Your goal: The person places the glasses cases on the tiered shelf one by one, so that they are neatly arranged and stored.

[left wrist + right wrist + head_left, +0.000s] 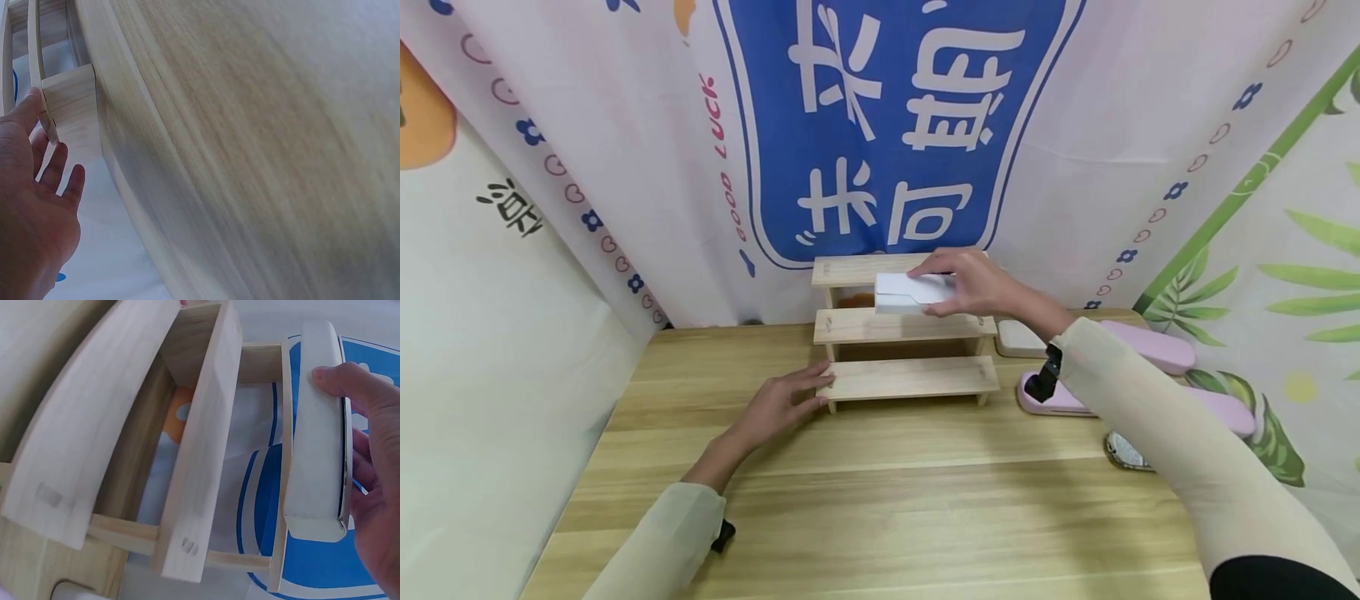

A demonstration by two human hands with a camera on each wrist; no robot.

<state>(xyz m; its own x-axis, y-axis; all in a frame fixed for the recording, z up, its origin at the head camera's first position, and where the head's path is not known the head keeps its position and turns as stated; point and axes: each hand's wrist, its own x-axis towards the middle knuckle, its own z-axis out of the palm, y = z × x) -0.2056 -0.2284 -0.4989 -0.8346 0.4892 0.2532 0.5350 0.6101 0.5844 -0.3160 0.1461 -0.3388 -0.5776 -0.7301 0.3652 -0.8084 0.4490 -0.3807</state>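
A white glasses case (912,292) with a flap is in my right hand (976,283), thumb on one side and fingers on the other. It hangs over the upper steps of a three-step wooden rack (910,379). In the right wrist view, the white case (319,444) lies alongside the rack's top board (287,425). My left hand (781,406) is at the left end of the lowest step. Seen from the left wrist, its digits lie on both sides of the board's end (47,122).
Right of the rack lie a white case (1020,339) and several pink cases (1146,346), partly behind my right sleeve. A silvery case (1126,452) sits nearer. The rack stands on a wood-grain table (880,500), against a printed cloth (1075,167).
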